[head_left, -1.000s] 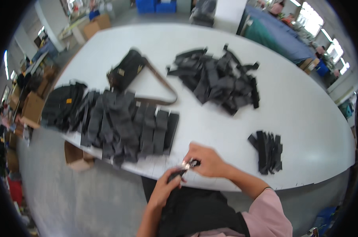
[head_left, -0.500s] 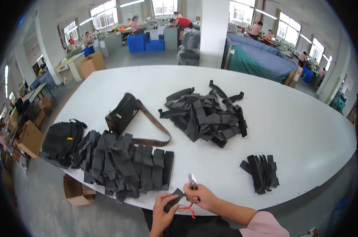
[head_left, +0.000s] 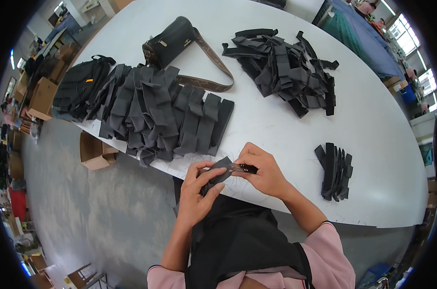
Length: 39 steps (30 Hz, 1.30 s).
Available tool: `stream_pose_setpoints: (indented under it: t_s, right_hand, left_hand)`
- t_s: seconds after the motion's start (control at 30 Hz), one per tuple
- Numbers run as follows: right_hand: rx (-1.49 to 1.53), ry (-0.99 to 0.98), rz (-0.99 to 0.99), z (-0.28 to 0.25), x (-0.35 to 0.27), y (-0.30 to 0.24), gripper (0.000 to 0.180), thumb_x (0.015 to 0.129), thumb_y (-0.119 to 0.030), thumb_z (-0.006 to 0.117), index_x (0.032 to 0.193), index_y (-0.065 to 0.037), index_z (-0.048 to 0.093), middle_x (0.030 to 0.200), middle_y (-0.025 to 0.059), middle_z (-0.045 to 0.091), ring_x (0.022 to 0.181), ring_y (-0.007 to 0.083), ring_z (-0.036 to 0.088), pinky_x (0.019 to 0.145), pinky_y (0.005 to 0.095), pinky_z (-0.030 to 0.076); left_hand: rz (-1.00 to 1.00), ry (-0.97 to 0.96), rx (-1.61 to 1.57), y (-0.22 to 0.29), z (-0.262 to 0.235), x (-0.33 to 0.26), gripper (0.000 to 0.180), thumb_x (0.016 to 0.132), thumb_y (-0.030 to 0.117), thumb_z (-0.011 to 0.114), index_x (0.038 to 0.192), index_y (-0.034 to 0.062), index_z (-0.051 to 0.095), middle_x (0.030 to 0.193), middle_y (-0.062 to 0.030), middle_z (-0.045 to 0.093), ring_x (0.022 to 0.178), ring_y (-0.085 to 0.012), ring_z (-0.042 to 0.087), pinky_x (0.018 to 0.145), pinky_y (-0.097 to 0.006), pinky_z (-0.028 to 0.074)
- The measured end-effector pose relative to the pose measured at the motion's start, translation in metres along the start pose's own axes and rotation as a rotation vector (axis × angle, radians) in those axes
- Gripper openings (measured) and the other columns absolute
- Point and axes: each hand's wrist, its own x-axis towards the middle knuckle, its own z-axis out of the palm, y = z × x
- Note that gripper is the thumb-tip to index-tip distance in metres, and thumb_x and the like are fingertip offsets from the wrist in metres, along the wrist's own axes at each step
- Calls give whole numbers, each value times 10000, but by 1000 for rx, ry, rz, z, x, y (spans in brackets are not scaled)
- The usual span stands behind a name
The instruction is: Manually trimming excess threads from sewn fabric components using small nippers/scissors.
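My left hand (head_left: 195, 196) pinches a small dark grey fabric piece (head_left: 221, 169) at the table's front edge. In my right hand (head_left: 262, 169) is a pair of thread snips (head_left: 244, 168), its blades pointing left and meeting the fabric's right edge. Whether the blades are closed on a thread is too small to tell. Left of my hands lies a large spread of overlapping dark grey fabric strips (head_left: 148, 108). A loose heap of similar strips (head_left: 282, 70) lies farther back, and a small bundle of strips (head_left: 335, 172) sits to the right.
A black backpack (head_left: 81, 86) and a dark shoulder bag (head_left: 172, 42) with a patterned strap (head_left: 217, 62) rest on the white table (head_left: 281, 132). Loose thread ends lie near its front edge. An opened cardboard box (head_left: 93, 151) stands on the floor at left.
My view has tilted down. The snips, pointing upward before, now lie level with their tips at the fabric. The orange cord that hung by my right hand is out of sight.
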Motion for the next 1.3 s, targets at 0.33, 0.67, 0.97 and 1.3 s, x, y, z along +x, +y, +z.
stream_pose_setpoints:
  t_s: [0.33, 0.67, 0.97, 1.3]
  right_hand:
    - [1322, 66, 472, 22, -21, 15, 119, 829, -103, 628, 790, -61, 524, 625, -41, 402, 532, 44, 364, 480, 190, 277]
    - [14, 324, 96, 10, -32, -3, 196, 774, -46, 675, 943, -49, 576, 815, 1, 478, 648, 84, 480, 547, 213, 399]
    - [-521, 375, -90, 12, -37, -8, 307, 689, -52, 713, 980, -74, 617, 776, 59, 551, 575, 187, 520, 513, 275, 399]
    - [-657, 349, -152, 10, -37, -13, 323, 660, -43, 722, 968, -80, 634, 745, 59, 546, 591, 199, 519, 517, 292, 389]
  left_hand:
    - [182, 69, 211, 5, 14, 2, 354, 695, 28, 712, 1035, 116, 672, 1123, -135, 519, 971, -288, 553, 836, -344, 455]
    - [262, 223, 409, 6, 17, 5, 351, 669, 16, 725, 998, 126, 676, 1101, -146, 526, 975, -306, 551, 805, -361, 472]
    - [279, 242, 454, 5, 16, 3, 351, 676, 9, 718, 1004, 124, 673, 1110, -156, 521, 989, -312, 543, 805, -362, 462]
    - [244, 228, 414, 5, 14, 2, 345, 684, 6, 714, 1008, 116, 669, 1124, -157, 507, 986, -317, 547, 820, -365, 466]
